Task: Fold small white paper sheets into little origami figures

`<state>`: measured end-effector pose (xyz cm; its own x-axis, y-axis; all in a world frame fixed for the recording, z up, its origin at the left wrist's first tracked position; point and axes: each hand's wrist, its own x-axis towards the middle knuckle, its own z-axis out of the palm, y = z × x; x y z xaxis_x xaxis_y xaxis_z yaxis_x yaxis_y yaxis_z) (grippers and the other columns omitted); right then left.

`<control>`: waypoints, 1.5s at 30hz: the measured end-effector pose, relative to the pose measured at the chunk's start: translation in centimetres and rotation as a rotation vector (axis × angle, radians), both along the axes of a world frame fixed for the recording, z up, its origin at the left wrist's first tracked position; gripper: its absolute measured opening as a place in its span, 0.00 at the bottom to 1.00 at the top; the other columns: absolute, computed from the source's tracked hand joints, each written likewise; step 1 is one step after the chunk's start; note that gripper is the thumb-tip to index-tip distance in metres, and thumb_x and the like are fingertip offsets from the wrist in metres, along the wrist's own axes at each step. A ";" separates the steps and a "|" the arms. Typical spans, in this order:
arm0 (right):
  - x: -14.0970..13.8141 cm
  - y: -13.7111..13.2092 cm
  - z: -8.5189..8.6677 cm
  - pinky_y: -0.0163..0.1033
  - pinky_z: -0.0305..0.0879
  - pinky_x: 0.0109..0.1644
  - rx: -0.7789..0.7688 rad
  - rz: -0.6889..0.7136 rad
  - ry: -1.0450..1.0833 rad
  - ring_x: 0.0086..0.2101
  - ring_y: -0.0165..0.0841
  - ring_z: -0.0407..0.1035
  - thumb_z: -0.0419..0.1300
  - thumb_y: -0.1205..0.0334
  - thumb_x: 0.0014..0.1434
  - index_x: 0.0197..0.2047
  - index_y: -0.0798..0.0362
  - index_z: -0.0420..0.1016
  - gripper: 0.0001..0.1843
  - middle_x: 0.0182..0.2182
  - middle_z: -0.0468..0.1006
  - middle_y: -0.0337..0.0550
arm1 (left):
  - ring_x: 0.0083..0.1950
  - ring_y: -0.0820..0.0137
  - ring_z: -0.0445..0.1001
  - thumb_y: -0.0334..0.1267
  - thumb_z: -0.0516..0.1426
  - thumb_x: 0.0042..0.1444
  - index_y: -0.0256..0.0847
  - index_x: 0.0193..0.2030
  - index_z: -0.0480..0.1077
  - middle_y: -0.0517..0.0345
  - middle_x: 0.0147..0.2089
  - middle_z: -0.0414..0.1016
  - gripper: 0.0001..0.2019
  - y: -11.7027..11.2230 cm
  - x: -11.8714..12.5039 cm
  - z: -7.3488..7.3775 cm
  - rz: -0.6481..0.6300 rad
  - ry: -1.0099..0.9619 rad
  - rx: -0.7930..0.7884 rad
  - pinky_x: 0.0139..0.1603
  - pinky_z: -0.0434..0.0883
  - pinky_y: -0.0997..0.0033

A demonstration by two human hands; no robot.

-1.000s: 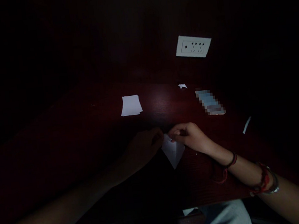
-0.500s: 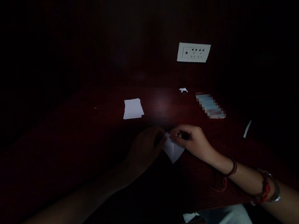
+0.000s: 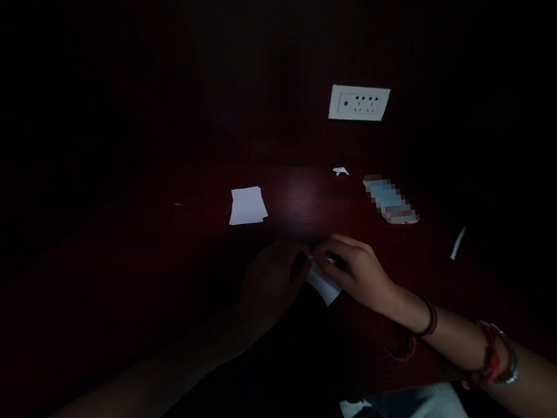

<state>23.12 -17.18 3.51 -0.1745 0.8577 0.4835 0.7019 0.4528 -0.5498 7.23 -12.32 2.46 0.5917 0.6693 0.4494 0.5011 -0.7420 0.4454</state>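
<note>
A small sheet of white paper (image 3: 325, 287) hangs between my hands, its lower corner pointing toward me. My left hand (image 3: 277, 277) is in deep shadow, its thumb and fingers pinched at the paper's upper left edge. From the other side my right hand (image 3: 355, 264) pinches the upper edge with thumb and forefinger, so the two sets of fingertips nearly meet. The fingers cover the paper's top part, and any fold there is hidden. Beyond my left hand a stack of white paper squares (image 3: 248, 206) lies flat.
A dark red table (image 3: 202, 244) spreads below. A phone with a blurred screen (image 3: 391, 199) lies to the right, near a crumpled scrap of white paper (image 3: 340, 171). Farther right is a thin paper strip (image 3: 458, 243). A socket plate (image 3: 359, 102) sits on the back wall.
My right fingertips have come slightly left, closer to my left fingertips, and cover more of the paper. Less of the sheet shows, and it looks narrower.
</note>
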 end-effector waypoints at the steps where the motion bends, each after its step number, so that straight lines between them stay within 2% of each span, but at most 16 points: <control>1: 0.0 0.0 0.0 0.33 0.60 0.35 -0.004 0.011 -0.004 0.31 0.28 0.64 0.51 0.70 0.55 0.34 0.54 0.69 0.06 0.29 0.69 0.40 | 0.39 0.71 0.69 0.32 0.50 0.55 0.41 0.38 0.65 0.60 0.38 0.70 0.06 0.0 0.0 0.1 -0.001 0.002 -0.014 0.42 0.65 0.69; 6: -0.1 0.2 0.0 0.31 0.60 0.35 -0.014 0.032 0.054 0.31 0.27 0.64 0.50 0.70 0.56 0.35 0.54 0.68 0.07 0.30 0.69 0.40 | 0.37 0.71 0.70 0.37 0.50 0.56 0.42 0.38 0.66 0.60 0.37 0.71 0.06 0.0 0.0 0.4 0.033 -0.013 -0.110 0.40 0.66 0.71; 11: 0.0 0.5 -0.2 0.32 0.60 0.35 -0.026 -0.073 0.156 0.31 0.27 0.65 0.52 0.69 0.55 0.33 0.55 0.69 0.05 0.29 0.71 0.40 | 0.37 0.71 0.70 0.38 0.50 0.55 0.41 0.36 0.67 0.61 0.36 0.71 0.07 0.1 0.0 0.5 0.039 0.010 -0.140 0.40 0.66 0.71; 17: 0.2 0.8 -1.1 0.32 0.63 0.33 -0.153 -0.095 0.300 0.28 0.27 0.66 0.55 0.65 0.53 0.42 0.54 0.69 0.12 0.28 0.73 0.39 | 0.40 0.71 0.70 0.34 0.49 0.55 0.41 0.38 0.66 0.60 0.39 0.71 0.07 0.0 0.0 0.3 -0.001 0.001 -0.148 0.41 0.66 0.71; 21: 0.4 0.7 -1.1 0.33 0.62 0.31 -0.209 -0.078 0.270 0.27 0.27 0.66 0.56 0.64 0.52 0.38 0.54 0.73 0.10 0.27 0.74 0.40 | 0.40 0.71 0.70 0.33 0.48 0.56 0.41 0.38 0.66 0.60 0.39 0.71 0.08 0.1 0.0 0.2 -0.032 0.001 -0.177 0.42 0.65 0.71; 24: 0.4 0.7 -0.9 0.32 0.61 0.31 -0.214 -0.081 0.247 0.27 0.27 0.66 0.55 0.64 0.52 0.34 0.53 0.73 0.07 0.27 0.74 0.39 | 0.39 0.71 0.69 0.38 0.48 0.57 0.41 0.38 0.66 0.61 0.38 0.71 0.08 0.0 0.0 0.4 -0.031 0.005 -0.196 0.41 0.65 0.70; 28: 0.4 0.8 -0.9 0.31 0.60 0.30 -0.234 -0.077 0.234 0.26 0.26 0.65 0.55 0.65 0.52 0.32 0.53 0.72 0.05 0.25 0.72 0.37 | 0.38 0.69 0.68 0.44 0.53 0.52 0.44 0.38 0.65 0.62 0.37 0.70 0.09 -0.2 -0.1 0.6 -0.024 0.069 -0.172 0.39 0.65 0.69; 33: 0.4 0.8 -1.0 0.30 0.58 0.28 -0.248 -0.091 0.213 0.24 0.25 0.62 0.55 0.65 0.53 0.31 0.54 0.70 0.04 0.22 0.69 0.35 | 0.39 0.68 0.67 0.39 0.52 0.53 0.43 0.39 0.65 0.60 0.38 0.69 0.07 -0.1 -0.2 0.3 0.016 0.115 -0.121 0.40 0.64 0.67; 38: 0.4 0.8 -0.8 0.30 0.57 0.29 -0.244 -0.093 0.189 0.24 0.25 0.62 0.55 0.64 0.53 0.37 0.54 0.72 0.09 0.23 0.69 0.36 | 0.39 0.70 0.68 0.36 0.47 0.57 0.42 0.40 0.65 0.60 0.37 0.69 0.08 0.3 -0.1 -0.1 -0.045 0.086 -0.183 0.41 0.64 0.70; 42: 0.3 0.7 -0.5 0.30 0.56 0.28 -0.257 -0.061 0.151 0.24 0.25 0.62 0.54 0.64 0.54 0.32 0.54 0.72 0.07 0.23 0.69 0.36 | 0.38 0.71 0.68 0.36 0.47 0.58 0.42 0.39 0.66 0.59 0.37 0.70 0.08 0.3 -0.2 -0.1 -0.066 0.079 -0.201 0.41 0.64 0.71; 45: 0.3 0.8 -0.4 0.31 0.57 0.30 -0.203 -0.079 0.124 0.27 0.26 0.62 0.54 0.66 0.53 0.29 0.55 0.71 0.05 0.25 0.68 0.38 | 0.38 0.71 0.68 0.35 0.46 0.58 0.41 0.38 0.66 0.60 0.37 0.70 0.09 0.3 -0.2 0.0 -0.077 0.080 -0.200 0.41 0.64 0.71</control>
<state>23.39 -16.42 3.08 -0.0533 0.9480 0.3137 0.6521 0.2709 -0.7081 7.03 -12.00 2.49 0.6729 0.6919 0.2618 0.4864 -0.6804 0.5481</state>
